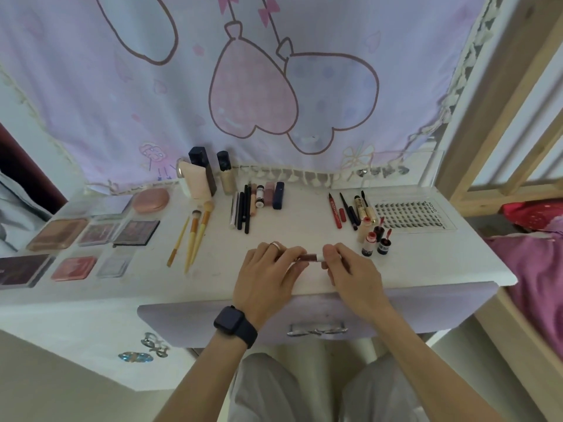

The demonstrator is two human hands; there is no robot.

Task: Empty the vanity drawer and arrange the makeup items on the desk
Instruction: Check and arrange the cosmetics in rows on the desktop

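1. Holding a small lip tube (306, 257) level between both hands, just above the tabletop (274, 233), at 6 o'clock of the laid-out items and close to the front edge.
2. Left hand (268, 275): fingers (289, 249) curled over the tube's dark end. Right hand (355, 274): fingertips pinching the pale cap end. I cannot tell whether the cap is being turned.
3. Drawer (213, 318) sits at 6 o'clock below the hands, and its front looks pushed in. Contents are not visible.
4. Layout around the tube: palettes (91, 236) at 9 o'clock, brushes (195, 233) at 10, pencil row (243, 208) at 11, small bottles (376, 239) at 2, lash tray (411, 213) beyond them.
5. Judgement: arranging is nearly finished, and this tube probably belongs with the small bottles.
6. Risks:
   - The tube is round and held near the front edge. A loose release could let it roll off onto the lap or the floor.
   - The small bottles stand upright and close together. A right hand reaching in could tip one and knock over the others.
   - A loosened cap could smear product on the pale tabletop.
   - A sleeve or wrist sweeping towards 11 o'clock could disturb the pencil row.
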